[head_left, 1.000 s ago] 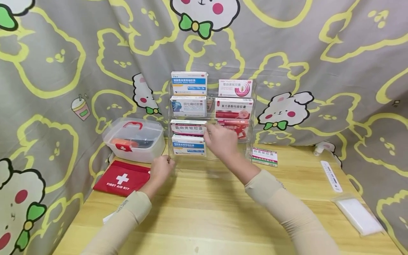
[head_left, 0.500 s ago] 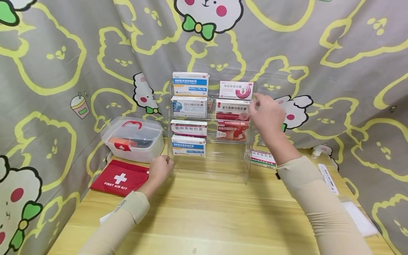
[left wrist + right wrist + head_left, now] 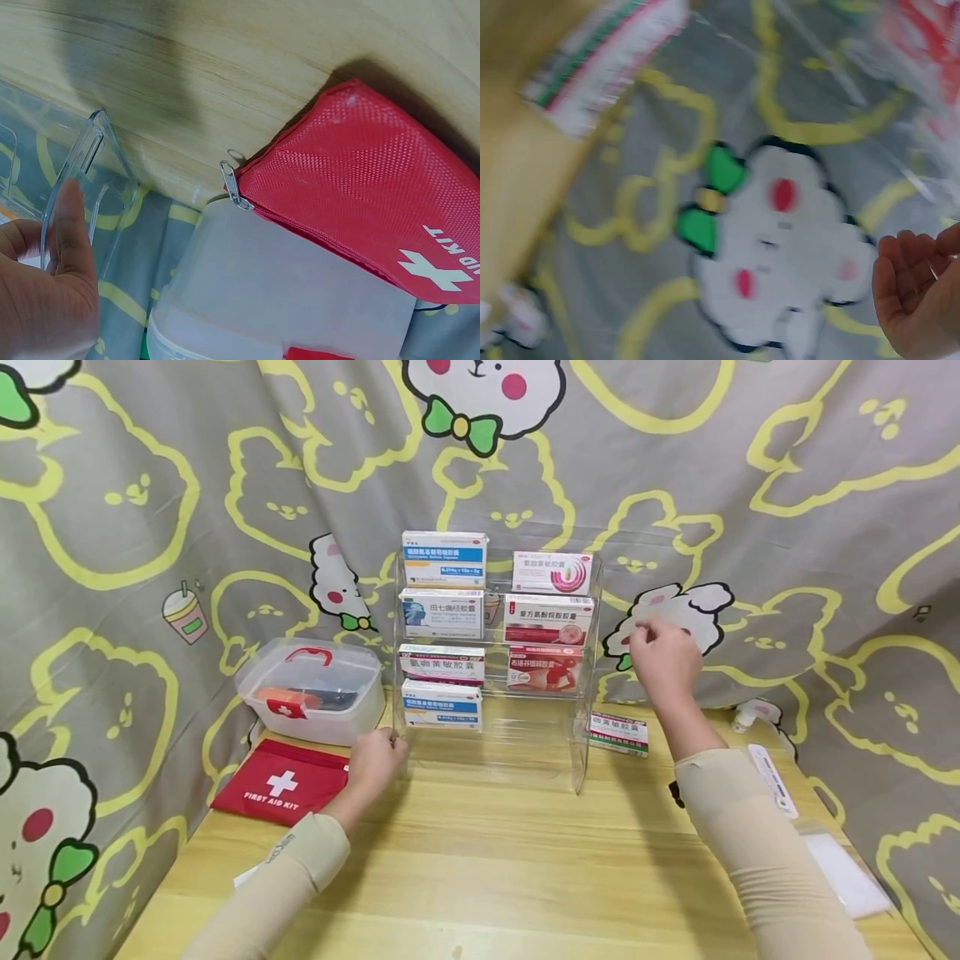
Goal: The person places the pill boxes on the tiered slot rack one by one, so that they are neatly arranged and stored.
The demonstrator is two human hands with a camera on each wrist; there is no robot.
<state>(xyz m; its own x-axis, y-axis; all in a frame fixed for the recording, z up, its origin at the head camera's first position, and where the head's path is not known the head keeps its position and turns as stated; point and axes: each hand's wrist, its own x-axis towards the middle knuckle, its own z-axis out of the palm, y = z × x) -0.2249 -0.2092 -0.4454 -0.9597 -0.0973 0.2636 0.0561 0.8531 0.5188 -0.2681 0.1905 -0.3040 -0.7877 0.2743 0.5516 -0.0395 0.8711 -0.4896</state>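
Note:
A clear stepped acrylic rack (image 3: 525,768) stands near the back of the table, holding several medicine boxes in two columns. My left hand (image 3: 377,758) pinches its left side panel, thumb and fingers on either face of the panel (image 3: 71,161) in the left wrist view. On the left of the rack, the lowest carton is a blue-and-white medicine box (image 3: 442,706). The right column has a pink-ringed box (image 3: 552,573), a red-and-white box (image 3: 549,620) and a red box (image 3: 545,668). To the rack's right, my right hand (image 3: 666,662) hovers with loosely bent fingers and holds nothing.
A translucent lidded first-aid box (image 3: 352,706) and a red first-aid pouch (image 3: 281,781) sit left of the rack. Another medicine box (image 3: 618,733) lies at its right. A white strip (image 3: 772,781) and a white packet (image 3: 847,877) lie along the right edge. A patterned curtain (image 3: 675,460) hangs behind.
My right hand has moved from the rack's lower right column up and rightward, past the red-and-white box, to apart from the rack. The left hand keeps its hold on the panel.

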